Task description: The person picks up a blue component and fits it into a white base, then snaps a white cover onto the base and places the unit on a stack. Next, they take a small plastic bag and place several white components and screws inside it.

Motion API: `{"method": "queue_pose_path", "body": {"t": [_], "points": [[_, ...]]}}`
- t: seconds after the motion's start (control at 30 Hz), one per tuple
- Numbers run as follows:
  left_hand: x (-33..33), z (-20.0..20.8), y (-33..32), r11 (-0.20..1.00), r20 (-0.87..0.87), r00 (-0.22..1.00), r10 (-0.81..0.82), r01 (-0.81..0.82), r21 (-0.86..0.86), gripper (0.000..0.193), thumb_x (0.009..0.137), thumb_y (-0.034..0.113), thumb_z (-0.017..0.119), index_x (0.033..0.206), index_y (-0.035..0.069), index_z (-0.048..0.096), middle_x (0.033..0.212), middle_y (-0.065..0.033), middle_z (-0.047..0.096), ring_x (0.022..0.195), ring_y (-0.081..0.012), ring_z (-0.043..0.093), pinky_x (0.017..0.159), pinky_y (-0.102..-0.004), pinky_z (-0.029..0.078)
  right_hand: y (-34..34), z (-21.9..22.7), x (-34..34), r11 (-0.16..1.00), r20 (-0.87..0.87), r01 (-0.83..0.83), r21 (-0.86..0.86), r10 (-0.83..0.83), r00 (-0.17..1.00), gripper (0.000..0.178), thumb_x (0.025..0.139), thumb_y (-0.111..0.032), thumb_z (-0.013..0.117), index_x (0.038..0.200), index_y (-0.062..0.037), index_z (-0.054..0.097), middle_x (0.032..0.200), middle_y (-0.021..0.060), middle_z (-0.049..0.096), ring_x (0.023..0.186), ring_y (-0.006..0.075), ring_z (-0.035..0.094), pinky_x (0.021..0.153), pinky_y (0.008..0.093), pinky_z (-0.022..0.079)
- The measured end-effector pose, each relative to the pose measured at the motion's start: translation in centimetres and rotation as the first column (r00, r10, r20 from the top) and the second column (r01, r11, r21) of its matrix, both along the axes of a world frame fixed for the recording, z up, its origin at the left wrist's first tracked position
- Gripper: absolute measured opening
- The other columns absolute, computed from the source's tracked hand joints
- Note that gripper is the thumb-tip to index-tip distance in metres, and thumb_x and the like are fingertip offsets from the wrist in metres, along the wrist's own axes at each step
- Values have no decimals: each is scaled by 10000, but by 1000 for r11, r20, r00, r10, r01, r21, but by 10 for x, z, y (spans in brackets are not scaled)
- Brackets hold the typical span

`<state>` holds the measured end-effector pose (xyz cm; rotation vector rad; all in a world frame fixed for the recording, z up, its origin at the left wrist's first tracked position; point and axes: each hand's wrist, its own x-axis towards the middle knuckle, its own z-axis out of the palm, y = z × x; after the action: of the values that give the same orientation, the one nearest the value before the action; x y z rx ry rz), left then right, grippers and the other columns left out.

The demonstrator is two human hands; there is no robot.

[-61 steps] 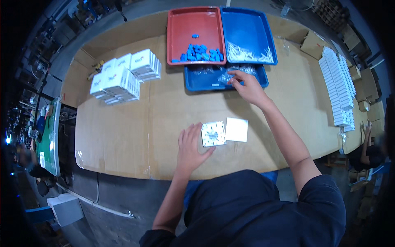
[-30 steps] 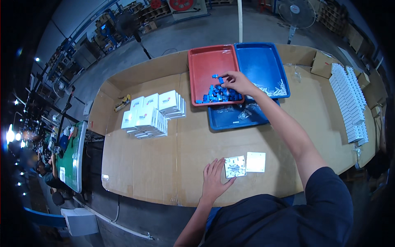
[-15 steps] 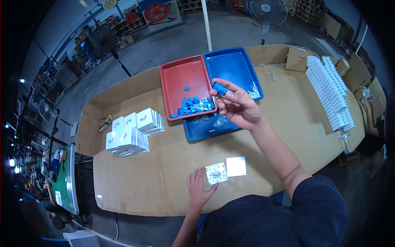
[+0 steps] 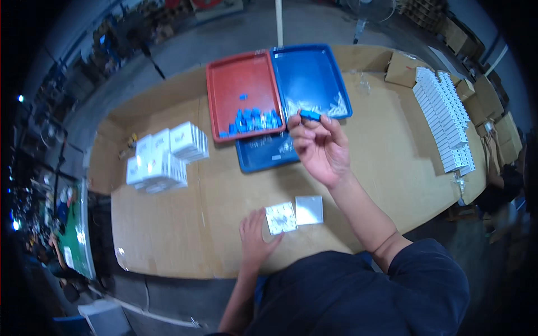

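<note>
In my right hand, a small blue plastic block is pinched between thumb and fingers, raised in front of the trays. My left hand lies on the table with its fingers stretched out. Its fingertips and thumb reach the left edge of a white square plastic panel, whose moulded inner side faces up. A plain white square plate lies beside that panel on the right. More blue blocks are heaped in the near end of a red tray.
A blue tray with small clear or white pieces stands beside the red one. Another blue tray sits partly beneath them. Stacked white boxes stand left; rows of white units line the right, near another person's arm.
The view has shifted, moving the table upward and left in the picture. My right hand has turned and drawn the blue block nearer. My left hand stays beside the panel.
</note>
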<state>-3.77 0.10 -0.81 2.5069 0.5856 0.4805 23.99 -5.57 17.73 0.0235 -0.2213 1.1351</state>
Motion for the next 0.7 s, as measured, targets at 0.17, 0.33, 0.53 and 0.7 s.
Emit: {"method": "queue_pose_path", "body": {"t": [0.17, 0.33, 0.53, 0.7], "points": [[3, 7, 8, 1000, 41, 999, -15, 14, 28, 843, 811, 444, 802, 1476, 29, 491, 1511, -155, 523, 1417, -362, 455, 1187, -543, 295, 0, -51, -18, 808, 719, 483, -339, -109, 687, 416, 952, -43, 687, 1352, 21, 595, 1110, 67, 653, 893, 122, 611, 834, 285, 519], [5, 14, 13, 994, 39, 999, 25, -20, -110, 895, 786, 409, 821, 1512, 43, 446, 1552, -154, 490, 1438, -353, 443, 1200, -549, 279, -28, -138, -55, 639, 859, 582, -503, 293, 421, 282, 933, -83, 744, 1203, -9, 709, 1030, 29, 674, 928, 92, 604, 872, 273, 513], [1, 15, 9, 991, 30, 999, 33, -29, -133, 935, 767, 412, 835, 1533, 64, 428, 1523, -156, 503, 1423, -344, 451, 1199, -534, 286, -39, -161, -87, 682, 911, 719, -132, 370, -184, 362, 829, -162, 822, 1153, -47, 707, 1022, 93, 710, 967, 246, 656, 939, 376, 492], [0, 11, 7, 991, -10, 999, 49, -50, -125, 924, 781, 436, 823, 1538, 75, 434, 1478, -137, 528, 1426, -290, 443, 1204, -514, 289, -29, -158, -88, 793, 820, 599, 114, 265, -508, 309, 835, -178, 801, 1109, -62, 718, 1056, 78, 731, 1024, 280, 658, 996, 414, 440]]}}
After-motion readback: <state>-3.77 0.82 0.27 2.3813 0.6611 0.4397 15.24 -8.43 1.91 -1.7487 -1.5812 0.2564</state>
